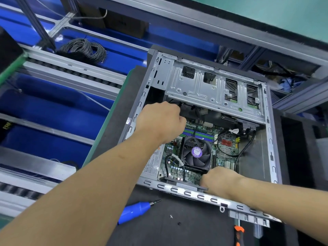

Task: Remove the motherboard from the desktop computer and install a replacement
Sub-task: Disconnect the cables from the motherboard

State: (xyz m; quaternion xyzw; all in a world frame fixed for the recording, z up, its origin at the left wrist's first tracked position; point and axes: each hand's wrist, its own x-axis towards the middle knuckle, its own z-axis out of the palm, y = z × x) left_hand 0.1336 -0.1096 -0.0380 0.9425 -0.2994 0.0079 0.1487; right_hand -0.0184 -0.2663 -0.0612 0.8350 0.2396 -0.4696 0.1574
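An open desktop case (pixel 269 139) lies on its side on a dark mat. Inside it sits the green motherboard (pixel 225 150) with a black CPU fan (pixel 197 153) bearing a purple label. My left hand (pixel 163 121) reaches into the case's far left part, its fingers curled down at the board's upper edge by the memory slots; what they hold is hidden. My right hand (pixel 218 181) is at the board's near edge just inside the case wall, with its fingers curled under and out of sight.
A blue electric screwdriver (pixel 134 211) lies on the mat in front of the case, with two small screws (pixel 171 216) beside it. An orange-handled tool (pixel 237 235) lies at the bottom right. Conveyor rails, blue trays and a coil of cable (pixel 85 49) are to the left.
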